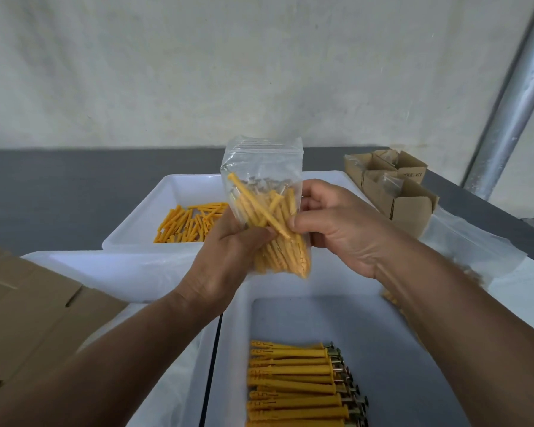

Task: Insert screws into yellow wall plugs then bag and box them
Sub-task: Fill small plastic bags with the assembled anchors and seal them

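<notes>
A clear zip bag (264, 167) filled with yellow wall plugs with screws is held upright above the trays. My left hand (228, 251) grips its lower part from the left. My right hand (336, 223) pinches the bag's right side with thumb and fingers. Below, in the near white tray (398, 349), lies a neat row of assembled plugs with screws (296, 383). The far white tray (167, 195) holds loose yellow plugs (188, 223).
Flat cardboard (28, 309) lies at the left. Small open cardboard boxes (392, 186) stand at the back right, with clear bags (475, 251) spread in front of them. A metal pole (512, 100) rises at the right. A third white tray (114, 272) sits between the other two.
</notes>
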A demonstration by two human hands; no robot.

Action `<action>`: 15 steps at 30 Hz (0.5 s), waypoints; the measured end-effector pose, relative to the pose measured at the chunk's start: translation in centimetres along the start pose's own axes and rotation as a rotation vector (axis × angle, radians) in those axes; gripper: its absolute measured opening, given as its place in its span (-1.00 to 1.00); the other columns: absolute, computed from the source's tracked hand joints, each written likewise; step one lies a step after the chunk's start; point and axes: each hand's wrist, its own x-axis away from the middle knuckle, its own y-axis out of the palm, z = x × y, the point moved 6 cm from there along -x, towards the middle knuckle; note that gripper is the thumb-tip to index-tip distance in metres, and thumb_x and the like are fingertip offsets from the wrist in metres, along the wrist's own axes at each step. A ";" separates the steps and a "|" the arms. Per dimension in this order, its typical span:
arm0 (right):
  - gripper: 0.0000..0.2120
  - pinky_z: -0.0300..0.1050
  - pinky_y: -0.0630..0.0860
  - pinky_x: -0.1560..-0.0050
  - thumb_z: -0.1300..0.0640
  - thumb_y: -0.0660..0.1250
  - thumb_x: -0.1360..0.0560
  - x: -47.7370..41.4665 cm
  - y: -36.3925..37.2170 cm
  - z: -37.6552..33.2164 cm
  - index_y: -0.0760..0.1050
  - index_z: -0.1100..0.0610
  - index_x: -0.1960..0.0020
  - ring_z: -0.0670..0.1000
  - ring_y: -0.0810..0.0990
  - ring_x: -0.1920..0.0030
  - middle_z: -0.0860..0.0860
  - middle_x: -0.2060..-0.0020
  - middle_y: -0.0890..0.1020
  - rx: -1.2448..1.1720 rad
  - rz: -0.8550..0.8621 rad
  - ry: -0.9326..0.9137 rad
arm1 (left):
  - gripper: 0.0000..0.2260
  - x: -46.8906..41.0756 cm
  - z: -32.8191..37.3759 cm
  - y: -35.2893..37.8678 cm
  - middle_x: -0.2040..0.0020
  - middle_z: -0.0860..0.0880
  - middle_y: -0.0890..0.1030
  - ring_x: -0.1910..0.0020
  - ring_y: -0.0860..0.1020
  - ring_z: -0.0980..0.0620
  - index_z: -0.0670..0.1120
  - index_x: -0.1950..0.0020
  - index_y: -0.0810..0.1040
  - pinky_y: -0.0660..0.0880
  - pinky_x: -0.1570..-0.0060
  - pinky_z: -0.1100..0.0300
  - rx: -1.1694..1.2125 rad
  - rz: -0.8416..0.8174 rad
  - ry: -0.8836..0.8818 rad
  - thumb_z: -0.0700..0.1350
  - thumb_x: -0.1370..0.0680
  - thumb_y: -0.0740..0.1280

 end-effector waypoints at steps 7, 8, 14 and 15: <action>-0.58 -0.22 0.53 0.22 0.43 0.35 -0.45 0.0 0.4 0.1 0.49 0.09 -0.22 0.00 0.63 0.15 0.17 -0.01 0.65 0.086 -0.004 -0.018 | -0.53 -0.3 -0.3 -0.6 -0.10 -0.27 0.64 -0.08 0.63 -0.28 -0.27 -0.25 0.51 0.52 -0.13 -0.30 0.023 0.076 -0.010 -0.28 -0.34 0.40; -0.59 -0.21 0.54 0.20 0.42 0.34 -0.45 0.0 0.4 0.1 0.49 0.09 -0.23 0.01 0.63 0.14 0.16 0.00 0.66 0.093 -0.003 -0.023 | -0.55 -0.3 -0.3 -0.7 -0.09 -0.27 0.65 -0.07 0.64 -0.27 -0.26 -0.24 0.53 0.53 -0.12 -0.30 0.025 0.089 -0.008 -0.27 -0.34 0.37; -0.54 -0.30 0.52 0.27 0.38 0.41 -0.45 0.0 0.2 0.3 0.46 0.04 -0.27 -0.12 0.63 0.28 -0.06 0.20 0.64 0.082 -0.006 -0.019 | -0.75 -0.2 -0.5 -0.6 0.04 -0.18 0.67 -0.02 0.65 -0.18 -0.07 0.01 0.65 0.63 0.02 -0.11 -0.018 0.098 0.032 -0.17 -0.41 0.23; -0.53 -0.29 0.52 0.26 0.37 0.42 -0.44 0.0 0.1 0.3 0.46 0.03 -0.27 -0.11 0.63 0.28 -0.11 0.26 0.64 0.084 -0.006 -0.015 | -0.75 -0.1 -0.5 -0.6 0.06 -0.12 0.68 0.00 0.66 -0.11 0.01 0.05 0.66 0.64 0.07 -0.02 -0.022 0.082 0.032 -0.15 -0.42 0.22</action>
